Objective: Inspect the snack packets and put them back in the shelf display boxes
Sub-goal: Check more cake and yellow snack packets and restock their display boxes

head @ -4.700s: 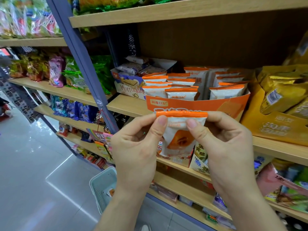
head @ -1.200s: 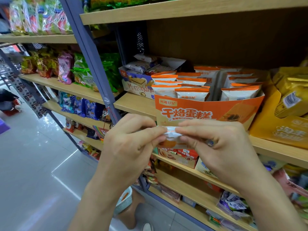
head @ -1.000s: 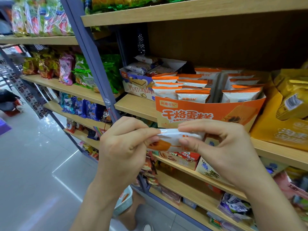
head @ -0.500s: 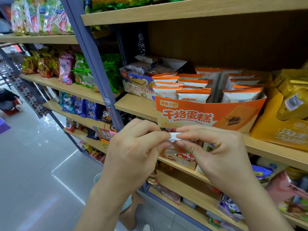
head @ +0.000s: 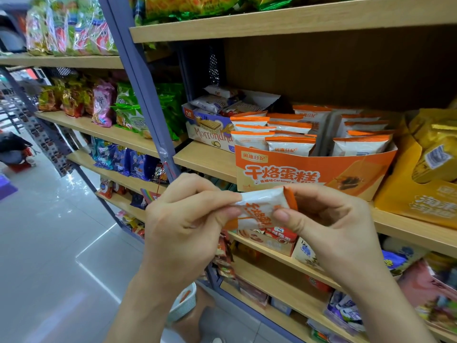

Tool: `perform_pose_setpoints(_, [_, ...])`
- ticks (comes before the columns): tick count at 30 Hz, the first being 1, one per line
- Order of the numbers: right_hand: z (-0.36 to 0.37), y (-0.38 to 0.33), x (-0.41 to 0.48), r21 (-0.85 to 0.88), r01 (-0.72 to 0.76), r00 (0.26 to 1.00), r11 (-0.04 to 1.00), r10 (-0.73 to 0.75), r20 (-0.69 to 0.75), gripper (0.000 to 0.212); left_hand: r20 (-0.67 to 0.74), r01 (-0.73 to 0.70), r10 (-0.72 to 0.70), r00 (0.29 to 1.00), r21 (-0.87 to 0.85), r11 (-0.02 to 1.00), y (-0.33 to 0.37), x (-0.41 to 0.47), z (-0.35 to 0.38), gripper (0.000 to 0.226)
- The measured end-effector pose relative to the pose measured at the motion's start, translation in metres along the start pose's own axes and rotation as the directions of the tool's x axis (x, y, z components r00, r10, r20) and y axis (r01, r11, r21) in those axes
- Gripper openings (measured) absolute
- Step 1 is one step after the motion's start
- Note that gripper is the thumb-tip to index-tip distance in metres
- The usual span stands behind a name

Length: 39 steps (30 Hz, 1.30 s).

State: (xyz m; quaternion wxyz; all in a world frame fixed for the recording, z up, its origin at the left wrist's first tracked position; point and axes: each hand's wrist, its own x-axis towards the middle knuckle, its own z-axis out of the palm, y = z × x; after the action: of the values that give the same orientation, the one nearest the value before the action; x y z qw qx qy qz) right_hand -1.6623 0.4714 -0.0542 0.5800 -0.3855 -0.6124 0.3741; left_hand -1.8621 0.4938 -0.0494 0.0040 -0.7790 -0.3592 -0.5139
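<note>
The step in hand looks like inspection. The packet (head: pixel 262 206) should be pinched only by its sealed ends, so the soft middle is not crushed, and turned so both faces and both seams get a look. After that it probably belongs upright in the orange display box (head: pixel 309 174), orange strip on top like its neighbours.

The left hand (head: pixel 183 219) grips the packet's left end, thumb against curled fingers. The right hand (head: pixel 329 224) pinches the right end between thumb and forefinger, its other fingers curled beneath. The packet lies sideways in the air between them, just in front of and below the front edge of the shelf (head: pixel 205 159) where the box stands.
</note>
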Motion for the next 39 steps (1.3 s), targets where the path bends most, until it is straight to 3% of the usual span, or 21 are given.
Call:
perform_pose_setpoints(6, [0.007, -0.002, 0.0, -0.07, 0.088, 0.995, 0.994, -0.091, -0.04, 0.027, 0.121, 0.05, -0.031, 0.992, -0.156, 0.986, 0.012, 0.005, 0.006, 0.026])
perform_pose_setpoints(12, [0.01, -0.004, -0.001, -0.08, 0.061, 0.998, 0.995, -0.063, -0.022, 0.023, -0.032, 0.084, -0.098, 0.995, -0.302, 0.95, 0.011, 0.003, 0.017, 0.023])
perform_pose_setpoints(17, [0.014, -0.006, 0.004, 0.205, -0.086, 0.996, 0.975, 0.088, -0.001, 0.018, -0.042, 0.13, -0.162, 0.986, -0.419, 0.898, 0.012, 0.001, 0.018, 0.02])
perform_pose_setpoints(22, [0.022, -0.003, 0.001, 0.516, -0.217, 0.969, 0.829, 0.247, 0.012, 0.016, -0.001, 0.206, -0.243, 0.97, -0.533, 0.821, 0.011, -0.003, 0.025, 0.011])
perform_pose_setpoints(28, [0.026, -0.001, 0.001, 0.451, -0.157, 0.969, 0.878, 0.225, -0.1, 0.017, 0.13, 0.385, -0.398, 0.908, -0.63, 0.674, 0.022, 0.003, 0.026, 0.012])
perform_pose_setpoints(33, [0.028, -0.002, 0.002, 0.448, -0.195, 0.948, 0.873, 0.284, -0.141, 0.014, 0.018, 0.402, -0.485, 0.874, -0.586, 0.703, 0.029, 0.006, 0.033, 0.003])
perform_pose_setpoints(39, [0.024, -0.003, 0.003, 0.551, -0.263, 0.926, 0.792, 0.368, -0.088, 0.031, 0.021, 0.461, -0.621, 0.783, -0.69, 0.558, 0.03, 0.004, 0.039, 0.013])
